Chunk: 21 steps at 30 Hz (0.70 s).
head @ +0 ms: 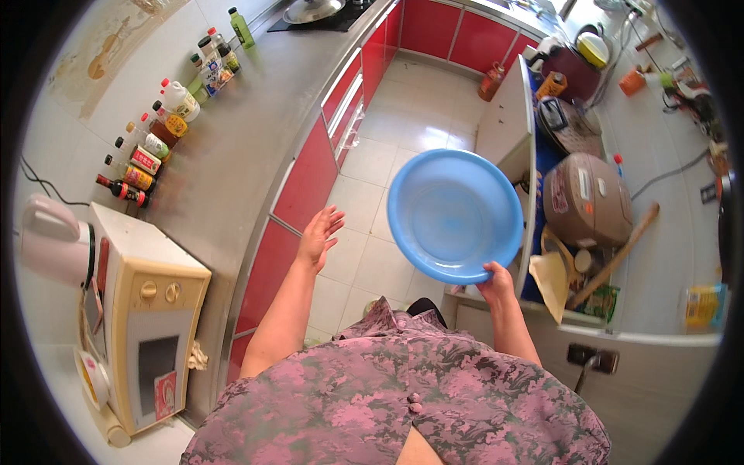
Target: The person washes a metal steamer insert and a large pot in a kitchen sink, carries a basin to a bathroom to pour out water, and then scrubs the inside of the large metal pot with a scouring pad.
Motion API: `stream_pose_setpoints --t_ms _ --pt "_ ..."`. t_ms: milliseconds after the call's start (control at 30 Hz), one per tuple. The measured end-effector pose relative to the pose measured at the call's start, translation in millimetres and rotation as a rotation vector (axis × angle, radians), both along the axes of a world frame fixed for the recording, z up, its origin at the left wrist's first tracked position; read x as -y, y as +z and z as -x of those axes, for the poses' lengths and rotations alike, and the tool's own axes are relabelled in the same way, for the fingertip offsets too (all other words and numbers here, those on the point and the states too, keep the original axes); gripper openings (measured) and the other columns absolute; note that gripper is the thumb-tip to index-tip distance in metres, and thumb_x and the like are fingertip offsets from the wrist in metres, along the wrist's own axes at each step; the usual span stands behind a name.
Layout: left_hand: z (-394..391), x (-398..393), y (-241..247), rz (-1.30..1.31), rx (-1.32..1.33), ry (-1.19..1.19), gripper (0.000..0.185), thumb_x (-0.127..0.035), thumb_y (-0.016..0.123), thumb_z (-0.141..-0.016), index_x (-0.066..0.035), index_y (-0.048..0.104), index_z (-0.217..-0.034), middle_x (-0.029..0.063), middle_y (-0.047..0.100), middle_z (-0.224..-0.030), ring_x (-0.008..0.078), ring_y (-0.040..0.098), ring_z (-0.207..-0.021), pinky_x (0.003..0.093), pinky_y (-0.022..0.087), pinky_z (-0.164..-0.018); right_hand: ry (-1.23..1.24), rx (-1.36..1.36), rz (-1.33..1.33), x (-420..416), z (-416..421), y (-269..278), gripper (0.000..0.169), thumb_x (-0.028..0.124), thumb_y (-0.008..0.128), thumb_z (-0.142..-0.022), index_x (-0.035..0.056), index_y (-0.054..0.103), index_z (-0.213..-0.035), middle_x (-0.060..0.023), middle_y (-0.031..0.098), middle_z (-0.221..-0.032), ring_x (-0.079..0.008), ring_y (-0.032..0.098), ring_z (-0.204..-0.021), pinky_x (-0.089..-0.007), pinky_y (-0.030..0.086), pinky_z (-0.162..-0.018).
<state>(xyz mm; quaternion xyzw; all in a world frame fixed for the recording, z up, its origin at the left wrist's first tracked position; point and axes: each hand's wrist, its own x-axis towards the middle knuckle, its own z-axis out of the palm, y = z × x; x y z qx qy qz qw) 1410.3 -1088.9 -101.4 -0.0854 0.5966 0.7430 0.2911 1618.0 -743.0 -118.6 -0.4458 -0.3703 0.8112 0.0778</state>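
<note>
My right hand point(497, 283) grips the near rim of a blue plastic basin point(454, 215), thumb over the edge. The basin is held above the tiled floor, its hollow side facing up, and no contents show in it. To the left, my left hand point(319, 239) is raised with fingers apart and touches nothing. It is over the floor beside the red cabinet doors point(305, 186), apart from the basin.
A steel counter point(250, 116) with bottles and a lidded pan point(314, 9) runs along the left. Nearer stand a cream oven point(157, 325) and pink kettle point(55, 241). At right, a shelf holds a rice cooker point(588, 200) and a wooden rolling pin point(619, 253). A red fire extinguisher point(492, 81) stands beyond.
</note>
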Motion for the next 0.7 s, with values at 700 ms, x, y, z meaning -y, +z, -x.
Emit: stream_pose_setpoints --t_ms 700 --pt "357.6 -142.7 20.9 -0.112 -0.032 0.006 0.050 -0.044 0.049 -0.092 -0.011 0.044 -0.129 0.0063 0.056 -0.120 0.0154 0.053 -0.107 0.0329 0.042 -0.086 0.070 -0.113 0.197 -149.6 463.2 -47.6 0.021 0.003 0.054 -0.072 0.0035 0.049 -0.092 -0.0057 0.052 -0.084 -0.0204 0.055 -0.077 -0.0361 0.049 -0.076"
